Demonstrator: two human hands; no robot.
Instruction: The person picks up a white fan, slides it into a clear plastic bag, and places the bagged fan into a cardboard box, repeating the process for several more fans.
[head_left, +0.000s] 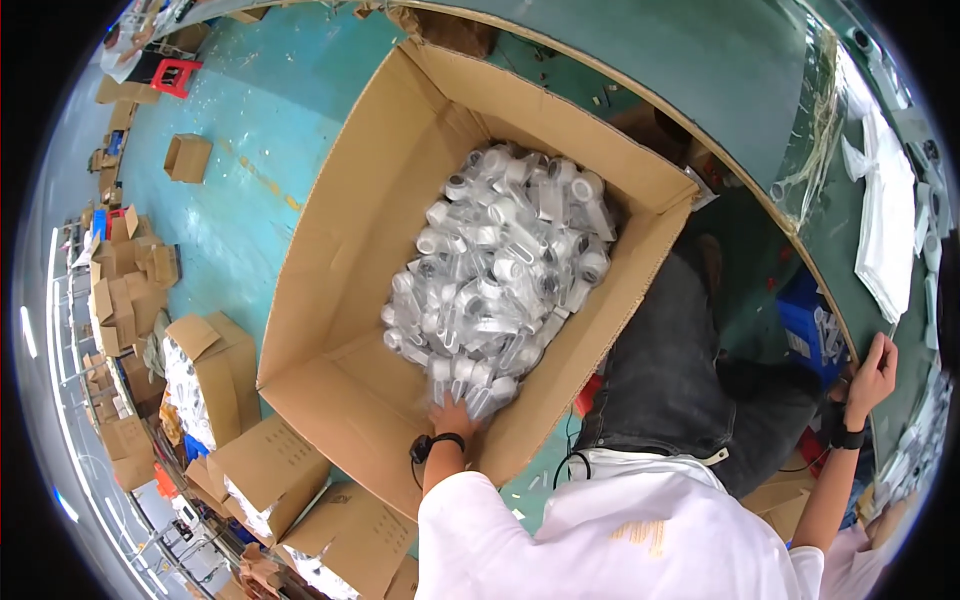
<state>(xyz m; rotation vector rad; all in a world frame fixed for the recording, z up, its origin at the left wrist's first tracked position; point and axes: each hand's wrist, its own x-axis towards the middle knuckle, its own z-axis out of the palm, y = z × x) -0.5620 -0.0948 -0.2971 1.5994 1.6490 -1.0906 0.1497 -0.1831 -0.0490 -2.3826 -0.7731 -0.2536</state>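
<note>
A large open cardboard box (345, 220) holds a heap of small white rolls (500, 265) in clear plastic bags, some with a clear slotted part beside the roll. My left hand (450, 412) reaches over the near wall, its fingers closed around the ends of several bagged rolls at the near edge of the heap. The fingertips are partly hidden by the plastic. At far right, my right hand (873, 375) is at the edge of the green table, fingers pinched together at the lower corner of a stack of white plastic bags (885, 220). Both wrists wear black bands.
The green table (690, 50) curves past the box's far and right sides, with loose strands (820, 140) on it. A blue crate (808, 320) stands beneath. Filled cartons (262, 470) crowd the near left. A small open box (187, 158) and a red stool (175, 76) stand farther off.
</note>
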